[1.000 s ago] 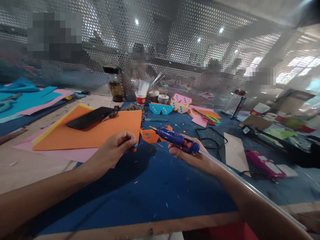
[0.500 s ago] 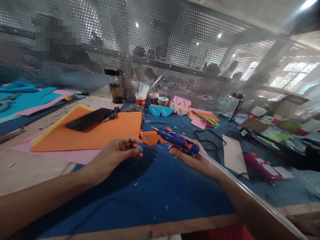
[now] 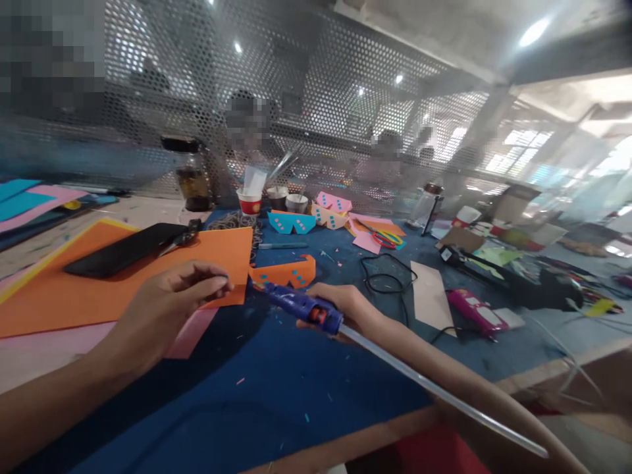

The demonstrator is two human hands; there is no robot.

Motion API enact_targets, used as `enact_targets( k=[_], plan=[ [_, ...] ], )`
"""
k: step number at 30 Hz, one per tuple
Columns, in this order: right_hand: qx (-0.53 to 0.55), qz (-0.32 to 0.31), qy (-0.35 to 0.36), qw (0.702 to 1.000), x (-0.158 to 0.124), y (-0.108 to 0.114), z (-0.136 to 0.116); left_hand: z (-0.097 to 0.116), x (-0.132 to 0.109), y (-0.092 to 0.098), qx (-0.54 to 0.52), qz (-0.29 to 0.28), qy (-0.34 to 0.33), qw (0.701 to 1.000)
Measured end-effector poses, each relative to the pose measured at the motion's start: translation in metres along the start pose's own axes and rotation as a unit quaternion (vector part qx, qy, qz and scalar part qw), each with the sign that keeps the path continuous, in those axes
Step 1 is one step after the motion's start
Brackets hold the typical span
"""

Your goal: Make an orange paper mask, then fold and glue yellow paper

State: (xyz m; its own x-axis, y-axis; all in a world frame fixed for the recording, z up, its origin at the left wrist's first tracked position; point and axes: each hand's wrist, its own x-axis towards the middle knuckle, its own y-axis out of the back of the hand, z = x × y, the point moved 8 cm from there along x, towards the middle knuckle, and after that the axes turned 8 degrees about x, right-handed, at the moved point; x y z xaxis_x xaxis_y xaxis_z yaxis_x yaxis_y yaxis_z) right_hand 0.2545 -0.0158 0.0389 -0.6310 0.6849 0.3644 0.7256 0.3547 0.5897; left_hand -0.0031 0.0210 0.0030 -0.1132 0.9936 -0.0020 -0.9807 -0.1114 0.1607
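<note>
In my right hand [image 3: 340, 304] is a blue hot glue gun [image 3: 301, 306], a long clear glue stick [image 3: 444, 388] running out of its back. Its nozzle points left, near the lower edge of an orange paper mask [image 3: 284, 271] dotted with small blue squares. My left hand [image 3: 180, 299] is closed in a pinch above the orange sheets [image 3: 222, 253]. The small blue paper piece at its fingertips is barely visible at this angle. A blue paper mask [image 3: 291, 222] and a peach mask [image 3: 328, 216] stand farther back.
A black phone [image 3: 126, 249] and small snips [image 3: 185, 236] lie on the orange sheets. Paper cups [image 3: 249, 203], a jar [image 3: 190, 178] and scissors [image 3: 388, 238] are toward the back. A black cable [image 3: 388, 273] and a magenta case [image 3: 476, 313] lie to the right.
The glue gun has moved left and down, its nozzle now closer to my left hand. My left hand has turned, so the blue piece shows less. The view has swung right.
</note>
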Motion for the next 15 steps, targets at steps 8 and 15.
enact_targets(
  k=[8,15],
  plan=[
    [-0.121,-0.109,-0.013,0.986,-0.004,-0.021,-0.005,0.018,-0.001,0.007,-0.069,0.083,0.065,0.992],
    [-0.126,-0.17,0.004,0.977,-0.006,-0.034,-0.011,0.0,0.012,0.006,-0.102,0.022,0.014,0.994]
  ],
)
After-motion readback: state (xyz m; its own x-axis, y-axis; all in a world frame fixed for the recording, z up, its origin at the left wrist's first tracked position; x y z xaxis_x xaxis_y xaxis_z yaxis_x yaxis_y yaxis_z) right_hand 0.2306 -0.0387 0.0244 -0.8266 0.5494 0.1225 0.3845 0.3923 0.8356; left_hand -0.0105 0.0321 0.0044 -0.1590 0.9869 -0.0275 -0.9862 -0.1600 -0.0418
